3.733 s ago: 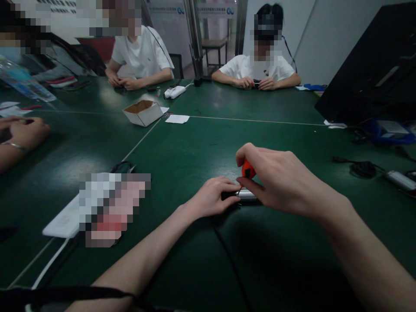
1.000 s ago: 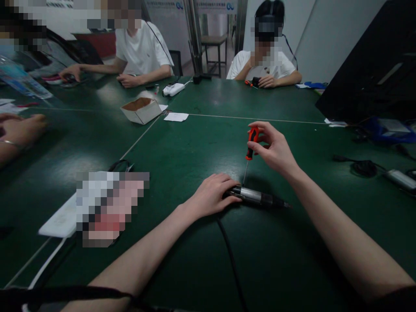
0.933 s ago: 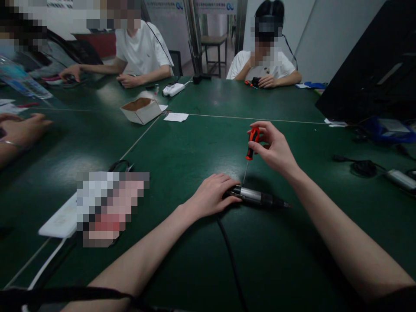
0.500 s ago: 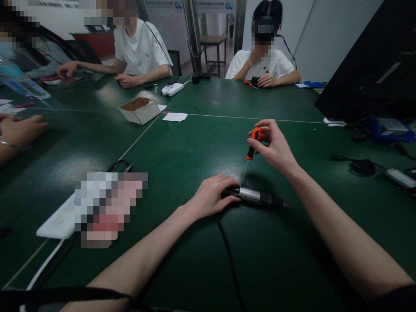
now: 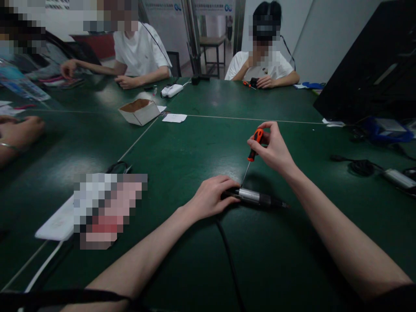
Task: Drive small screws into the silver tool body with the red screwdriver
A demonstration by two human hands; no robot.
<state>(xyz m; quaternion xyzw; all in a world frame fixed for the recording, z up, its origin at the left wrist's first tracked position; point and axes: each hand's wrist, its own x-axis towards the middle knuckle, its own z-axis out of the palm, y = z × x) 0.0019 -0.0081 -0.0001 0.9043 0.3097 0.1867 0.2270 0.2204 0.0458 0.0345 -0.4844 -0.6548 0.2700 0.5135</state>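
Observation:
My left hand (image 5: 212, 197) is closed around the rear of a black-and-silver corded power tool (image 5: 249, 196), which lies on its side on the green table. The tool's tapered black end points right, and a black cable (image 5: 227, 251) runs from under the hand toward me. In my right hand (image 5: 274, 147) is a screwdriver (image 5: 257, 138) with an orange-and-black handle, pinched between thumb and fingers. Its thin shaft slants down to the tool, beside the left edge of the silver band. Whether the tip sits in a screw is too small to tell.
A white power strip (image 5: 56, 223) and a blurred pinkish item (image 5: 120, 203) lie to the left. Farther back are an open white box (image 5: 143, 113) and a paper slip (image 5: 174, 118). A coiled black cable (image 5: 361, 167) lies right. Other people sit around the table.
The screwdriver handle leans slightly more to the right, with my right hand turned a little. My left hand and the power tool keep their places; the whole view has shifted slightly.

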